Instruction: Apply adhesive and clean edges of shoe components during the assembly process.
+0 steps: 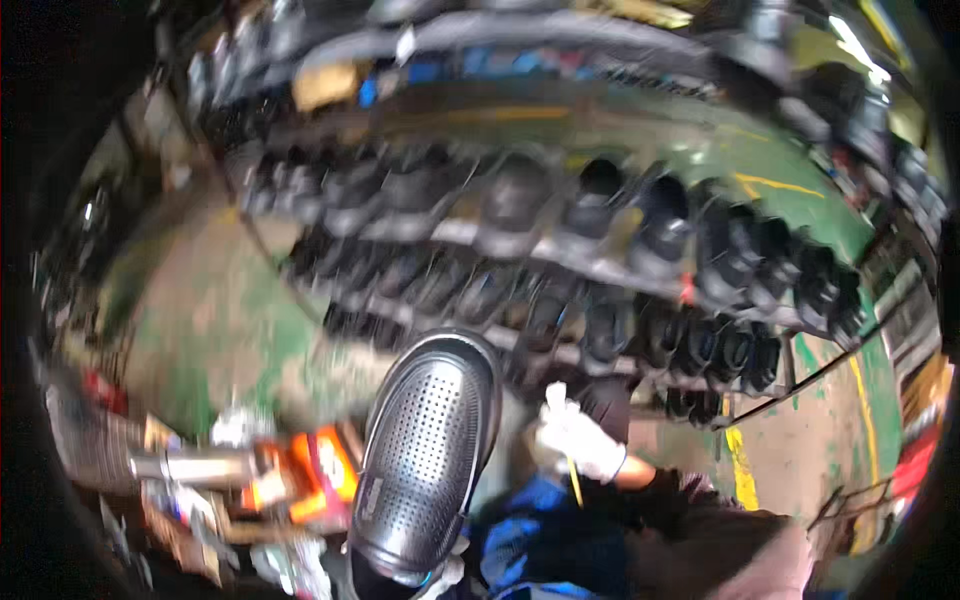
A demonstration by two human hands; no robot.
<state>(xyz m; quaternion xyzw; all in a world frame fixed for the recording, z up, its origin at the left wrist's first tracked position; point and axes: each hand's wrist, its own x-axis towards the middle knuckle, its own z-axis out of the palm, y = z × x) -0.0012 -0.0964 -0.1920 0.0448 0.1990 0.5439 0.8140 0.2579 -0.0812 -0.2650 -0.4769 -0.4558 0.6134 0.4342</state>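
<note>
Because the grip sits low, the glossy black perforated shoe shows its whole upper

While I watch through the head camera, the left hand, in a pale glove, shows only as a patch beside the shoe's lower end. I judge it is clamped there, though most of its fingers are hidden. That would explain why the shoe rises with its broad rounded end uppermost and its pierced surface uncovered: the holding hand keeps out of the way.

The right hand, in a white glove, is apart from the left, just right of the shoe and not touching it. Its fingers are bunched around a thin yellow stick, which pokes out below, so I take the grip as a pinch. Blur prevents me telling whether the pale tip above is finger or stick.

Beyond, dark shoes line a curved two-tier rack, spread in rows, I suppose, so each remains reachable.
</note>
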